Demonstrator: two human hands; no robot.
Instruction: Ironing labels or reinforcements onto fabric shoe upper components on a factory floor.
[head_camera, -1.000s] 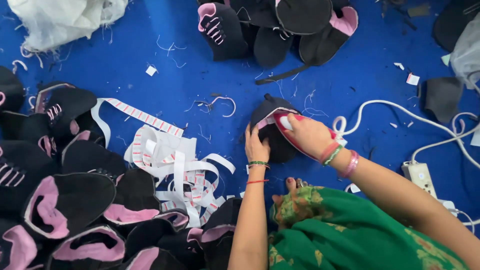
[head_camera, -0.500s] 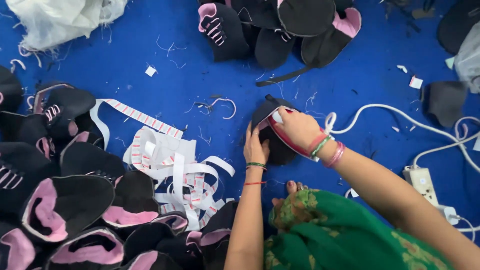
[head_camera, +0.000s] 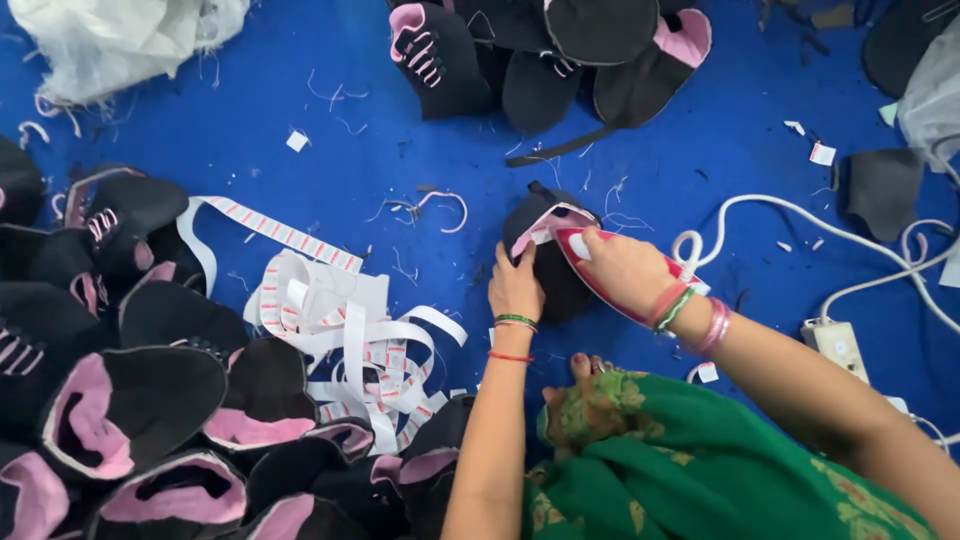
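I see the black shoe upper with pink lining lying on the blue floor at centre, my left hand pressed flat on its near edge, and my right hand closed around the red-and-white iron resting on it. The iron's white cord loops right toward a power strip. White label strips tangle left, and piles of black-and-pink uppers lie beyond.
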